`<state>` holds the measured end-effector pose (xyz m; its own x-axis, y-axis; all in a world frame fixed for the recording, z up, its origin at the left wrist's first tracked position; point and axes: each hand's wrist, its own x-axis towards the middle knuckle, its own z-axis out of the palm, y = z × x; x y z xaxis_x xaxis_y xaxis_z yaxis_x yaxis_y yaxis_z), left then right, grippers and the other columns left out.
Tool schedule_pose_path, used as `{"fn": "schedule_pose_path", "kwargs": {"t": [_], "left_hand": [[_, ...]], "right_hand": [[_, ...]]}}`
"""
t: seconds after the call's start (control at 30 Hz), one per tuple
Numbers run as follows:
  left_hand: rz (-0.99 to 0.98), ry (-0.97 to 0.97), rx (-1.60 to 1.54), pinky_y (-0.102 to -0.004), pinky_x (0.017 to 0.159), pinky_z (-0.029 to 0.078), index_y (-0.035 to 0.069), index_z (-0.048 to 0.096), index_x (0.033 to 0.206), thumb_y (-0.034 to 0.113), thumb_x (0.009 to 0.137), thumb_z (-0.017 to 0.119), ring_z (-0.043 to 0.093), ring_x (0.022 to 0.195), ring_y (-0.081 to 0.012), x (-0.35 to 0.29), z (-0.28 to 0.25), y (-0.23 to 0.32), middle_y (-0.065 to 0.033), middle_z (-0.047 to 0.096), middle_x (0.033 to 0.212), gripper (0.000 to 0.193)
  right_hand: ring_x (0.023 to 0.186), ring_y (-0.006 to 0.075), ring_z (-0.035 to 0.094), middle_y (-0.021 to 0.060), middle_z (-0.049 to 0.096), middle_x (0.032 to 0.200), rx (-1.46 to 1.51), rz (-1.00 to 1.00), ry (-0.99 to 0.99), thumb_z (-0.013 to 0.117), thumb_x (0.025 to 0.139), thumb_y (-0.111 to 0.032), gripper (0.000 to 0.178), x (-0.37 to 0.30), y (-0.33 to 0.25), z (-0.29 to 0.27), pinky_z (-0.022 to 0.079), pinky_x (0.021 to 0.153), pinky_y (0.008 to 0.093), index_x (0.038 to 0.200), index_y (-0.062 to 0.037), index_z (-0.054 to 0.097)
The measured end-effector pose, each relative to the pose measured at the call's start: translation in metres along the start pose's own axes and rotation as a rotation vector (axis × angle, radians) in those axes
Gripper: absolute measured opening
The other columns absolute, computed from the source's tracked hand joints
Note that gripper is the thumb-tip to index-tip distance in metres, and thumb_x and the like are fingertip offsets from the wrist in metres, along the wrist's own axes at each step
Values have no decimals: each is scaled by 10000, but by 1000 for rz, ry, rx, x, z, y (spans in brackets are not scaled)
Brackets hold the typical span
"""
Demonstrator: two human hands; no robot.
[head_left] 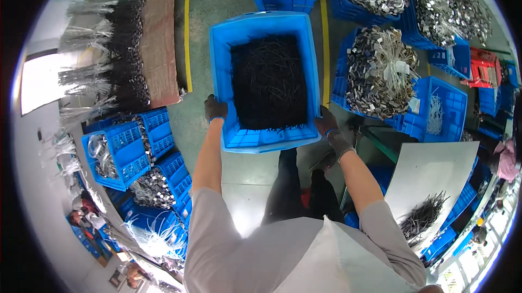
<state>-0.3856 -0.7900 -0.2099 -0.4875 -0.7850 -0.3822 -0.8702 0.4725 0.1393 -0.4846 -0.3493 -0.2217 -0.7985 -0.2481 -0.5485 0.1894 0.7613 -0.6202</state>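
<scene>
In front of me is a large blue plastic crate [263,142] with a heap of thin black strips [269,83] inside, a few of them lighter grey. My left hand [216,109], in a dark glove, is closed on the crate's left side near its close corner. On the opposite side my right hand [330,131], gloved too, grips the right edge close to the near corner. The fingertips of both hands are partly hidden by the rim. Under the crate's near edge my legs and the floor show.
Beyond the crate stand stacked blue crates [285,0]. To the right, a blue crate is heaped with metal-ended pieces [380,72], near a pale board [429,179]. Left are a brown board [159,48] with bundled strips and more blue crates [133,154]. Yellow lines [188,37] mark the floor.
</scene>
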Motion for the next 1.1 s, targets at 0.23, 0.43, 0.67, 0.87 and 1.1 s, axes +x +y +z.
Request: {"fn": "schedule_pose_path", "kwargs": {"t": [0.23,0.43,0.67,0.87,1.1], "left_hand": [[160,420,14,-538,918,536,94,593,1242,164,754,664,616,1149,-423,-114,-22,25,-223,618,1251,498],[-38,80,11,-544,928,531,99,567,1202,177,783,656,610,1175,-423,-159,-15,35,-200,620,1258,435],[-359,69,165,-533,972,536,127,417,1360,186,824,660,603,1207,-427,-162,32,-15,-232,538,1383,591],[-604,-76,-73,-501,1008,524,36,415,1309,126,820,656,611,1198,-426,-124,83,-85,-271,568,1339,552],[-296,-87,446,-488,991,538,5,405,1247,97,785,663,622,1156,-437,-98,115,-123,-292,575,1301,537]], "right_hand": [[1173,324,633,191,704,1169,-209,-274,116,611,829,-152,342,-78,105,-22,495,1009,407,1132,-17,694],[1156,233,629,76,733,1018,-976,-604,178,597,808,-146,151,-203,258,-46,472,1024,346,847,-139,743],[943,261,689,115,725,860,-775,-78,197,615,824,-159,127,-406,408,-40,521,867,363,876,-150,731],[1056,425,657,256,703,1085,296,680,165,590,869,-183,313,-492,350,-48,533,891,476,1137,-64,699],[1088,354,660,198,710,1115,-219,49,-49,593,876,-166,255,-420,329,-25,527,923,425,1075,-61,714]]}}
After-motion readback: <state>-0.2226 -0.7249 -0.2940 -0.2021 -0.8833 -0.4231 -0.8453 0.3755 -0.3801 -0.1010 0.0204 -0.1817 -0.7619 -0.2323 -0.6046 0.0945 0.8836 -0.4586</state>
